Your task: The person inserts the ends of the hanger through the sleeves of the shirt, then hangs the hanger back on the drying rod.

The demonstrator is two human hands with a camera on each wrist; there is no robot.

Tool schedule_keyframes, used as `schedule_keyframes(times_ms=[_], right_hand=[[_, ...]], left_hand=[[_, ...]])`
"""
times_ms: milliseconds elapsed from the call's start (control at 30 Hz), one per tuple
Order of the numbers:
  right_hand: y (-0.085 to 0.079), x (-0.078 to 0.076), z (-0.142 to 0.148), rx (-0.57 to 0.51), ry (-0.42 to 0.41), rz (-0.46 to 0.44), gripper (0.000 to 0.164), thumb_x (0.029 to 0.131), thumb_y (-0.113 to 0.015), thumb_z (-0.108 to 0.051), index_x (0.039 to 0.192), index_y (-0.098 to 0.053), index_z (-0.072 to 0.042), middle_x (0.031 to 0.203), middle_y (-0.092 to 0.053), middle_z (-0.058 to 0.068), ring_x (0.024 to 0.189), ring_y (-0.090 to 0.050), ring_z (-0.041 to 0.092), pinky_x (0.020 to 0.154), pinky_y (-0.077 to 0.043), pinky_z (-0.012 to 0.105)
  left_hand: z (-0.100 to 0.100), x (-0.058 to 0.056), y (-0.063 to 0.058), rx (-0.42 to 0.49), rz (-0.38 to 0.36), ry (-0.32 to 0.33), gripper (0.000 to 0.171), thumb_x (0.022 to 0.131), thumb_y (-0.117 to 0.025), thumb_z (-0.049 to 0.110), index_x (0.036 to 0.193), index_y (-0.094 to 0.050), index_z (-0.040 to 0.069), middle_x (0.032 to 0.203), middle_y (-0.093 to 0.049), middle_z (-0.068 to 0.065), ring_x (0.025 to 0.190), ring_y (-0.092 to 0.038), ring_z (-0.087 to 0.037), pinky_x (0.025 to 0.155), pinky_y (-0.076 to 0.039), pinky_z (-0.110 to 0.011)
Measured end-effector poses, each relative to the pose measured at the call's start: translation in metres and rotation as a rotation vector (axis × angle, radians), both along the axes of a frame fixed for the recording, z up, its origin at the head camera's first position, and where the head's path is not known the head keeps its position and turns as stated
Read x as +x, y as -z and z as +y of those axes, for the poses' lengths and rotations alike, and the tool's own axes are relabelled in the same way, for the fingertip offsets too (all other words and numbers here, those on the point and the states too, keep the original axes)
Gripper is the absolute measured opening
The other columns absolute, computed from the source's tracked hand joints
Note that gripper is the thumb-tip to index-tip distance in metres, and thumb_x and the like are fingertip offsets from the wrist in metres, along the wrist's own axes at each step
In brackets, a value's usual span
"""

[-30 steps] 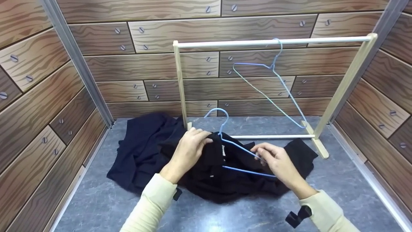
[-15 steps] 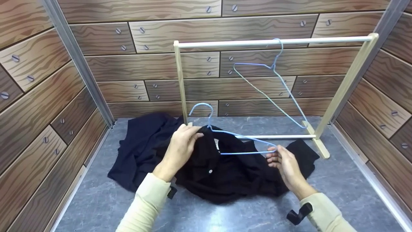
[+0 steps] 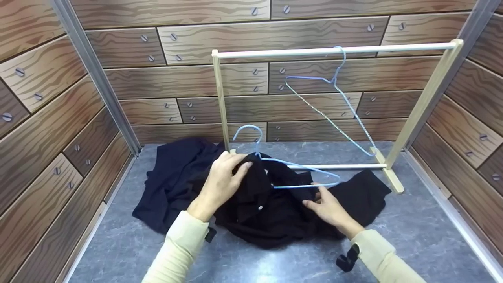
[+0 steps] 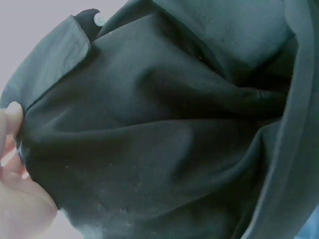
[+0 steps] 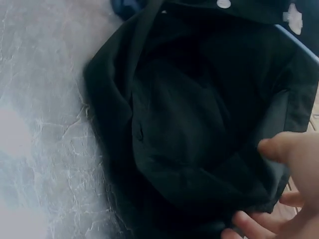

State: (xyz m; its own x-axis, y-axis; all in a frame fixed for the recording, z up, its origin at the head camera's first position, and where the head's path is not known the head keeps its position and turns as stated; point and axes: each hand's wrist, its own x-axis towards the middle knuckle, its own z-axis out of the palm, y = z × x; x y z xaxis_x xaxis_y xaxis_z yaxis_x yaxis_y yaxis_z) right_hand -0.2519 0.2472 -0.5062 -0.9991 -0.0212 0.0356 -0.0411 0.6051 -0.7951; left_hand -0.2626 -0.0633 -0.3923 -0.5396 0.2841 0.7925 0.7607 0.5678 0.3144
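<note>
A black shirt (image 3: 275, 220) with a collar and white buttons lies bunched on the grey surface. A light blue hanger (image 3: 298, 163) is partly inside it. The hanger's hook rises above the collar, one side is hidden in the cloth and the other end sticks out. My left hand (image 3: 223, 179) grips the shirt near the collar; in the left wrist view its fingertips (image 4: 14, 112) pinch the fabric. My right hand (image 3: 328, 206) is just below the hanger's bare end, apart from it. In the right wrist view its thumb and fingers (image 5: 251, 226) hold the shirt's open edge.
A clothes rack (image 3: 275, 54) with a white bar and wooden legs stands behind. Another blue hanger (image 3: 314, 111) hangs from it with no garment. Dark navy clothing (image 3: 177, 177) lies on the left. Wood-patterned walls (image 3: 188, 78) enclose the grey surface.
My right hand has let go of the hanger's end and moved down-left to the shirt's edge. The hanger has shifted left and up, and my left hand slightly left with the collar.
</note>
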Motion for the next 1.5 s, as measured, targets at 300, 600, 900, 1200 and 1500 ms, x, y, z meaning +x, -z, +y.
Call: schedule_keyframes(times_ms=[300, 600, 900, 1200, 1500], right_hand=[[-0.026, -0.001, 0.015, -0.176, 0.002, -0.008, 0.031, 0.095, -0.052, -0.003, 0.123, -0.059, 0.007, 0.083, -0.060, 0.006, 0.057, -0.056, 0.013, 0.058, -0.053, 0.028], [-0.070, 0.003, 0.029, -0.409, 0.052, 0.020, 0.032, 0.100, -0.044, -0.007, 0.122, -0.056, 0.011, 0.079, -0.061, 0.001, 0.058, -0.061, 0.014, 0.062, -0.058, 0.033], [-0.103, 0.013, 0.009, -0.539, -0.017, 0.060, 0.024, 0.101, -0.046, -0.008, 0.114, -0.057, 0.008, 0.083, -0.065, 0.000, 0.064, -0.063, 0.011, 0.062, -0.057, 0.030], [-0.128, 0.018, -0.025, -0.326, -0.077, 0.187, 0.022, 0.099, -0.055, -0.011, 0.113, -0.067, 0.001, 0.096, -0.069, 0.005, 0.080, -0.061, 0.006, 0.073, -0.050, 0.019], [-0.137, 0.015, -0.054, -0.096, -0.224, 0.346, 0.026, 0.100, -0.056, -0.019, 0.118, -0.071, -0.005, 0.111, -0.064, 0.008, 0.103, -0.058, 0.015, 0.090, -0.045, 0.026]], left_hand=[[-0.010, 0.000, 0.000, 0.009, 0.001, -0.020, 0.012, 0.092, -0.069, 0.017, 0.100, -0.076, 0.010, 0.090, -0.074, -0.001, 0.080, -0.061, -0.020, 0.076, -0.050, -0.030], [-0.016, 0.000, 0.004, -0.027, 0.069, -0.119, 0.012, 0.089, -0.074, 0.019, 0.098, -0.077, 0.012, 0.082, -0.068, 0.000, 0.074, -0.054, -0.022, 0.076, -0.048, -0.034], [-0.009, 0.001, 0.009, -0.069, 0.100, -0.176, 0.013, 0.087, -0.075, 0.019, 0.098, -0.078, 0.012, 0.082, -0.067, -0.001, 0.073, -0.055, -0.024, 0.068, -0.046, -0.036], [0.010, 0.008, 0.007, -0.066, 0.049, -0.129, 0.013, 0.090, -0.072, 0.021, 0.099, -0.077, 0.013, 0.081, -0.066, 0.001, 0.076, -0.057, -0.021, 0.075, -0.049, -0.034], [0.029, 0.012, -0.002, -0.056, 0.032, -0.081, 0.014, 0.093, -0.069, 0.022, 0.100, -0.075, 0.011, 0.085, -0.067, -0.001, 0.080, -0.059, -0.020, 0.079, -0.048, -0.033]])
